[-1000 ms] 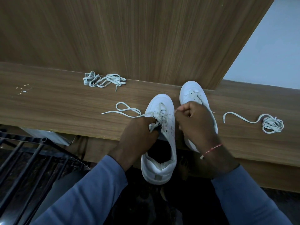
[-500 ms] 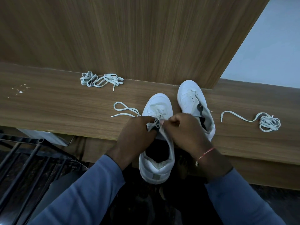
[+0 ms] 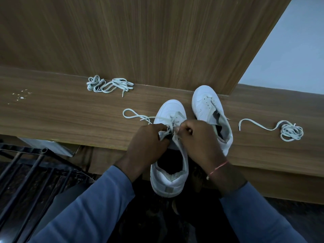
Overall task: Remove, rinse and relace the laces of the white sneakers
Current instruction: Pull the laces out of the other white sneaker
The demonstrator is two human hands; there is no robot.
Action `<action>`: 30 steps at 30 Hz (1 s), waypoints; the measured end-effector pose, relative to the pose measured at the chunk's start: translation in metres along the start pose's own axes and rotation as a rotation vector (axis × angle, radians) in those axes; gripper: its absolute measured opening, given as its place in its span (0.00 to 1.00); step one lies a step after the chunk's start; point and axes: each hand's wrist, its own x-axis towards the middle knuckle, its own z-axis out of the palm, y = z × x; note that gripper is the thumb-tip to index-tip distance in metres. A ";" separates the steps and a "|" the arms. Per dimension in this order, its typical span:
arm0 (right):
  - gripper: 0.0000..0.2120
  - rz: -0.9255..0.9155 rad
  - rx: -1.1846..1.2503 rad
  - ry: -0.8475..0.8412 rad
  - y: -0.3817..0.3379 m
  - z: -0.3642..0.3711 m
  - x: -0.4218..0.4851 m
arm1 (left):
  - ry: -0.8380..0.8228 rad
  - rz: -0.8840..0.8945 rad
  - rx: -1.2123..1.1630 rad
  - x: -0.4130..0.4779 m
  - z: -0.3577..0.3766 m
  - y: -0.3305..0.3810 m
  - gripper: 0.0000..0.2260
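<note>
The near sneaker (image 3: 171, 181) lies with its toe on the wooden ledge (image 3: 61, 116) and its heel hanging past the ledge's front edge, towards the person. Both hands meet over its eyelets. The left hand (image 3: 149, 139) has its fingers curled and grips the white flap at the left side of the shoe's opening. The right hand (image 3: 198, 137), knuckles almost touching the left, pinches a strand of the threaded lace (image 3: 135, 116) between curled fingers; how many eyelets that lace already passes through cannot be told. The lace's free end loops out on the ledge to the left of the near sneaker's toe.

Just right of the near sneaker and a little farther back stands the far sneaker (image 3: 206, 106), its eyelets bare and its tongue slack. Well to the right of the near sneaker a bundled lace (image 3: 289, 131) lies with one end trailing towards the shoes. Farther back and to the left of the near sneaker, against the wooden panel (image 3: 140, 41), lies another tangle of laces (image 3: 108, 85).

A thin red thread bracelet (image 3: 217, 168) circles the right wrist, and blue sleeves cover both forearms. Below the ledge, left of the near sneaker's heel, dark metal bars (image 3: 26, 172) show
</note>
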 end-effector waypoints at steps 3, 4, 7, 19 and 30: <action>0.11 0.166 0.479 0.254 -0.009 -0.024 0.012 | 0.000 -0.008 0.027 -0.001 0.001 0.000 0.07; 0.11 0.221 0.606 0.303 -0.010 -0.033 0.015 | 0.003 -0.009 0.030 -0.001 0.002 0.000 0.07; 0.11 0.228 0.469 0.117 -0.003 -0.034 0.013 | 0.008 -0.007 0.019 -0.001 0.002 -0.001 0.07; 0.09 0.208 0.532 0.064 -0.004 -0.043 0.015 | -0.025 -0.036 0.026 -0.001 0.000 0.001 0.08; 0.08 0.238 0.495 0.119 0.010 -0.029 0.022 | 0.015 -0.010 -0.065 -0.004 0.000 0.001 0.10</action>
